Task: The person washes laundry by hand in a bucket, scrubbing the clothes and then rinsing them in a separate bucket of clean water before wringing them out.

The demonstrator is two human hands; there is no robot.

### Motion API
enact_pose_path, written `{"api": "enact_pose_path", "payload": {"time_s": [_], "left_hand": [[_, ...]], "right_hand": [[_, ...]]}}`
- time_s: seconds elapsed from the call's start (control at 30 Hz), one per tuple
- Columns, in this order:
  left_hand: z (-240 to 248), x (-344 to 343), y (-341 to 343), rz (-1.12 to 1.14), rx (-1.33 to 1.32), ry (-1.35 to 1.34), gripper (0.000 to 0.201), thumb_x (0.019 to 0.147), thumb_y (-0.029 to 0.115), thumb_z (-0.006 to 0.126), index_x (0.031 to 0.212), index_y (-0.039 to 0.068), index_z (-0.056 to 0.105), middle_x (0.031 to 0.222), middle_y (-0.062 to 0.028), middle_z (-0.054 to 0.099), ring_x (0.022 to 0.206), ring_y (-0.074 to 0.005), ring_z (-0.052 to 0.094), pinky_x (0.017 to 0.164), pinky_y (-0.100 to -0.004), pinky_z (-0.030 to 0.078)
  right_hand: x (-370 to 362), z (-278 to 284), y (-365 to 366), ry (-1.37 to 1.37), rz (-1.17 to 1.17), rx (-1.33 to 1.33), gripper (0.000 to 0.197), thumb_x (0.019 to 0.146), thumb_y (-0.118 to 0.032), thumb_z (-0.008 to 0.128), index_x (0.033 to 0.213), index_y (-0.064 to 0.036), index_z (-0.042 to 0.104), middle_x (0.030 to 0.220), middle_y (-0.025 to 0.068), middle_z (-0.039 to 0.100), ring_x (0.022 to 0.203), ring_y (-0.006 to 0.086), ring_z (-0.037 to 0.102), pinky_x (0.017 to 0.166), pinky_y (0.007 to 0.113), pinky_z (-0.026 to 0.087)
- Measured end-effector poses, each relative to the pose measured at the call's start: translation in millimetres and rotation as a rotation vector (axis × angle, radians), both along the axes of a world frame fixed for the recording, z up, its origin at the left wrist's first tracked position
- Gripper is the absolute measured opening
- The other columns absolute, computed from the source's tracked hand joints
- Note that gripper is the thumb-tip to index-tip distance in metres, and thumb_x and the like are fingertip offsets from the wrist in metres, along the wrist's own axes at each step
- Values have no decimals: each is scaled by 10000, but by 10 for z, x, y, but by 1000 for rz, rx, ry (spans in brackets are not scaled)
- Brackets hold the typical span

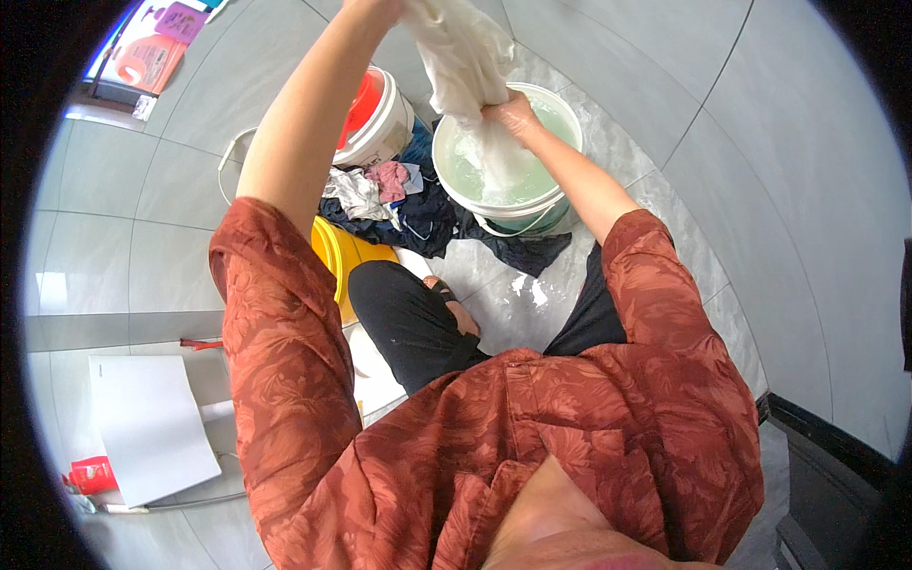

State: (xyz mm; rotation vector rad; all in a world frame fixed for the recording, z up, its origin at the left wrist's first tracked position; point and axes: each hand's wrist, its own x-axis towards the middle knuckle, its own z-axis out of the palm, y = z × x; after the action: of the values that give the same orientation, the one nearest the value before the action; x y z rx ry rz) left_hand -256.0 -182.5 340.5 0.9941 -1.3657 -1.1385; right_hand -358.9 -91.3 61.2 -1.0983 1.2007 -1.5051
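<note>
A wet white cloth (461,62) hangs in a long twist from the top edge of the head view down into a white bucket (439,152) of cloudy, greenish water. My left hand (378,8) is raised high and holds the cloth's upper end; its fingers are mostly cut off by the picture's edge. Over the bucket's far rim, my right hand (514,116) is closed around the cloth lower down. The cloth's bottom end lies in the water. What kind of garment it is cannot be made out.
Dark clothes (427,218) lie heaped left of the bucket, with a pink cloth (388,180) and a whitish one (353,194) on top. Behind stands another white bucket (388,123) with something red inside. A yellow bucket (356,252) is beside my knee. Bottles (152,62) stand on a shelf.
</note>
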Motion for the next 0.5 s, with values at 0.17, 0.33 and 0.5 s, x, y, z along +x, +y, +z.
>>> {"api": "enact_pose_path", "payload": {"time_s": [0.17,0.33,0.5], "left_hand": [[-551,849,97,179,62,-89,56,571,36,581,606,-3,598,600,-108,555,580,-211,542,514,-309,454],[-1961,1583,-51,20,618,177,362,778,103,462,1113,-28,419,1156,-190,459,1065,-362,460,905,-510,387],[-1924,902,774,-231,1149,45,970,798,603,423,1346,-14,-88,1364,-345,4,1265,-477,92,958,-590,251]], "right_hand": [[-402,-97,-156,-265,-297,11,454,617,-15,545,1063,64,522,927,139,593,826,210,558,749,287,435],[-355,293,-173,-591,-351,-70,426,616,28,497,1042,50,507,891,107,568,800,210,547,744,283,438],[-243,527,-111,-436,-235,-200,443,595,39,460,1036,30,505,948,113,574,885,198,549,797,278,447]]}}
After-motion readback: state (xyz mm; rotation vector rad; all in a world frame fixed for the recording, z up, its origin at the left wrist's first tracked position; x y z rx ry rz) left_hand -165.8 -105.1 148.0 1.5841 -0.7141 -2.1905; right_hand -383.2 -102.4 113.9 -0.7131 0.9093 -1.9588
